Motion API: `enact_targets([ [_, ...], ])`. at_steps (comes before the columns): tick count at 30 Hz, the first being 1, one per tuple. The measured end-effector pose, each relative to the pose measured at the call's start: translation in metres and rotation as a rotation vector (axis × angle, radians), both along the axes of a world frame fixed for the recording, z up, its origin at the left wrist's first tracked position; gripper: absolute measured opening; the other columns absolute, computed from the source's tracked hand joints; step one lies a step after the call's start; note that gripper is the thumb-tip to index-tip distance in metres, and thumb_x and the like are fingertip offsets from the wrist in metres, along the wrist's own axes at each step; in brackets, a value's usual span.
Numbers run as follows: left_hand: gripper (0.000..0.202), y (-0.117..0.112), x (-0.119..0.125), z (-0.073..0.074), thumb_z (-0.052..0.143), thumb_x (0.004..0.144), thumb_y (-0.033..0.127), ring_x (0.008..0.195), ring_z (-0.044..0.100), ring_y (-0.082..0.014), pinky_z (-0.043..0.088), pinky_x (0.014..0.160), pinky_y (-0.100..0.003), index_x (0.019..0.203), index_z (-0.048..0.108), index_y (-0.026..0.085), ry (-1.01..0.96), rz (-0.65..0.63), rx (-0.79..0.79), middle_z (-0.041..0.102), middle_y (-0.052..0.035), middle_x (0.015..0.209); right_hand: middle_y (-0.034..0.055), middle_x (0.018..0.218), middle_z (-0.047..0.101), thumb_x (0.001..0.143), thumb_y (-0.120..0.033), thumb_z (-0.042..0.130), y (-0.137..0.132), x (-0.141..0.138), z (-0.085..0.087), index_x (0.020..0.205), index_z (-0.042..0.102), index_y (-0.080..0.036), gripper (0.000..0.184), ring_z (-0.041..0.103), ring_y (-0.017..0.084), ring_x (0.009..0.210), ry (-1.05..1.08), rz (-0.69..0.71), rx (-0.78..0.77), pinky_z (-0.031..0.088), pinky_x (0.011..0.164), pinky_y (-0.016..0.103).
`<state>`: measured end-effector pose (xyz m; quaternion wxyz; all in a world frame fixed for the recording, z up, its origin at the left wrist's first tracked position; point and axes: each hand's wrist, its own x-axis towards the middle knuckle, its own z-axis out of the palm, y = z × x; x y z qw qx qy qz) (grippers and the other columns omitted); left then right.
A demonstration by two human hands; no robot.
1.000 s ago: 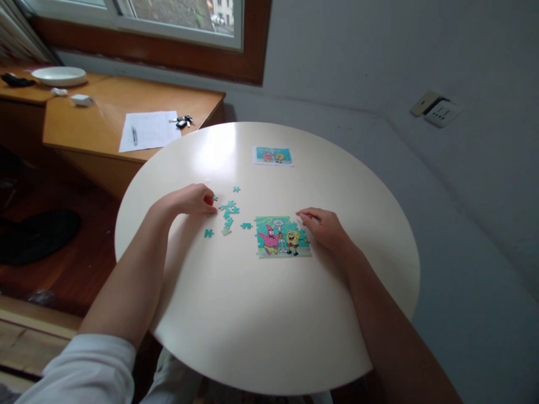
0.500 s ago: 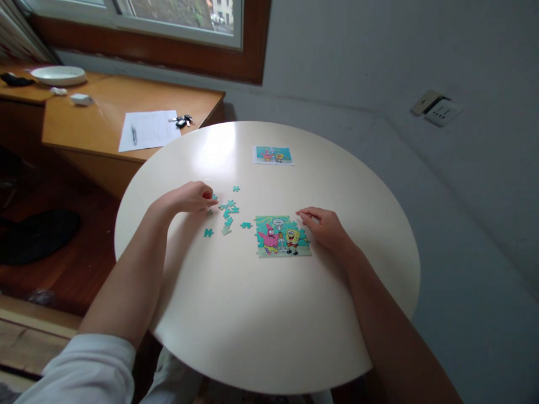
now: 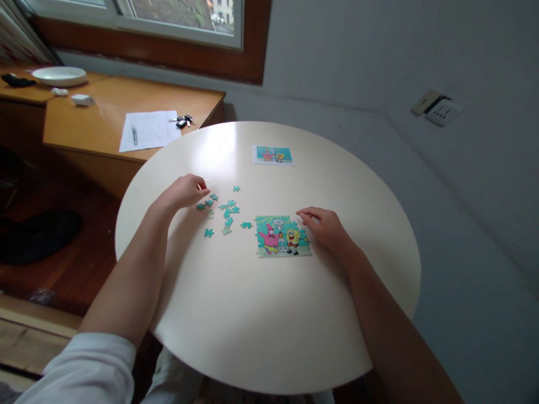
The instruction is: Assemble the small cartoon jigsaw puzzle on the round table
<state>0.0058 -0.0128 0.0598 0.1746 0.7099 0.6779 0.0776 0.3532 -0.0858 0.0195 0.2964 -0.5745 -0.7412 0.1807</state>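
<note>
On the round white table, my left hand [image 3: 190,191] hovers just above a scatter of loose teal jigsaw pieces [image 3: 228,213]. Its thumb and forefinger are slightly apart, and I see nothing between them. Several more jigsaw pieces [image 3: 209,203] lie right under its fingertips. A partly joined cartoon jigsaw puzzle [image 3: 278,241] lies flat right of the loose pieces, its upper right corner lacking pieces. Beside that corner rests my right hand [image 3: 322,223], fingers stretched toward the puzzle and loosely open. One single jigsaw piece [image 3: 246,225] sits close to the puzzle's left edge.
Farther back on the white table [image 3: 269,314] lies a printed reference picture [image 3: 273,155]. A wooden desk [image 3: 105,101] at the left carries a sheet of paper [image 3: 154,129], a pen [image 3: 134,135], keys [image 3: 183,120] and a white dish [image 3: 59,75]. A wall stands to the right.
My left hand has drawn back up and slightly left, uncovering several jigsaw pieces beneath its fingers. My right hand and the joined puzzle have stayed in place.
</note>
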Motion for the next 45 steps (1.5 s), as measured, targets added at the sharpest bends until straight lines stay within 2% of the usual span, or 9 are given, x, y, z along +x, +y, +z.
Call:
enact_targets([
  [8, 0.022, -0.003, 0.011, 0.005, 0.061, 0.071, 0.034, 0.057, 0.054, -0.0133, 0.04, 0.05, -0.023, 0.079, 0.068, 0.015, -0.07, -0.088, -0.035, 0.064, -0.0051, 0.069, 0.0056, 0.086, 0.075, 0.081, -0.028, 0.05, 0.0, 0.0, -0.001, 0.084, 0.074, -0.019, 0.026, 0.067, 0.02, 0.078, -0.002, -0.004, -0.004, 0.049, 0.077, 0.031],
  [12, 0.026, -0.008, 0.019, 0.01, 0.063, 0.069, 0.037, 0.052, 0.053, -0.0129, 0.039, 0.05, -0.025, 0.081, 0.069, 0.015, -0.153, -0.164, -0.124, 0.06, -0.0029, 0.061, 0.006, 0.088, 0.075, 0.081, -0.028, 0.05, 0.0, 0.001, -0.002, 0.084, 0.074, -0.019, 0.026, 0.067, 0.02, 0.078, -0.007, -0.001, -0.005, 0.05, 0.077, 0.031],
  [15, 0.028, -0.011, 0.024, 0.01, 0.065, 0.066, 0.038, 0.054, 0.053, -0.0138, 0.04, 0.053, -0.026, 0.081, 0.069, 0.015, -0.153, -0.216, -0.17, 0.058, -0.0023, 0.061, 0.0059, 0.088, 0.075, 0.081, -0.028, 0.05, 0.0, 0.001, -0.002, 0.084, 0.074, -0.019, 0.026, 0.067, 0.02, 0.078, -0.007, -0.002, -0.004, 0.05, 0.076, 0.031],
  [19, 0.026, -0.009, 0.028, 0.007, 0.066, 0.061, 0.033, 0.06, 0.054, -0.015, 0.039, 0.054, -0.026, 0.08, 0.07, 0.017, -0.093, -0.252, -0.157, 0.059, -0.0016, 0.065, 0.0047, 0.085, 0.075, 0.082, -0.029, 0.05, 0.0, 0.001, -0.001, 0.084, 0.074, -0.021, 0.026, 0.067, 0.019, 0.077, -0.004, -0.001, 0.0, 0.05, 0.075, 0.031],
  [31, 0.024, -0.009, 0.031, 0.004, 0.065, 0.066, 0.036, 0.065, 0.057, -0.0176, 0.043, 0.062, -0.027, 0.08, 0.069, 0.017, -0.031, -0.214, -0.12, 0.063, -0.0035, 0.069, 0.0053, 0.085, 0.075, 0.081, -0.029, 0.05, 0.0, -0.001, -0.001, 0.084, 0.074, -0.02, 0.026, 0.067, 0.019, 0.076, -0.004, -0.012, -0.008, 0.049, 0.075, 0.031],
  [45, 0.021, -0.009, 0.032, 0.002, 0.06, 0.069, 0.025, 0.059, 0.059, -0.0155, 0.044, 0.059, -0.024, 0.086, 0.068, 0.017, -0.021, -0.205, -0.128, 0.064, -0.0012, 0.066, 0.0055, 0.086, 0.075, 0.082, -0.027, 0.05, 0.001, 0.001, -0.002, 0.084, 0.074, -0.019, 0.025, 0.066, 0.019, 0.076, -0.003, 0.004, 0.003, 0.049, 0.074, 0.029],
])
